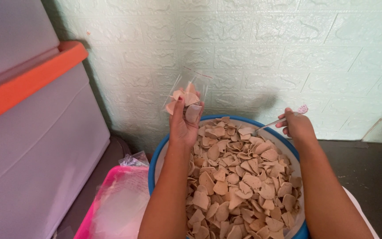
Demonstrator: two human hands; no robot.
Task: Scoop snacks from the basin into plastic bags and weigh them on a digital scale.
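Head view, looking down. The left hand (183,126) is raised above the far rim of a blue basin (152,164), its fingers closed around a small clear plastic bag (189,94) partly filled with tan chips. The right hand (298,126) grips the handle of a metal spoon (274,123) (its bowl dips among the chips at the far side of the basin). The basin is heaped with thin, curved tan chips (239,186). At lower left, just beside the basin, a pink basket (94,208) holds clear bags (122,201); a grey cabinet with an orange band (27,84) stands against the pale green wall (288,53).
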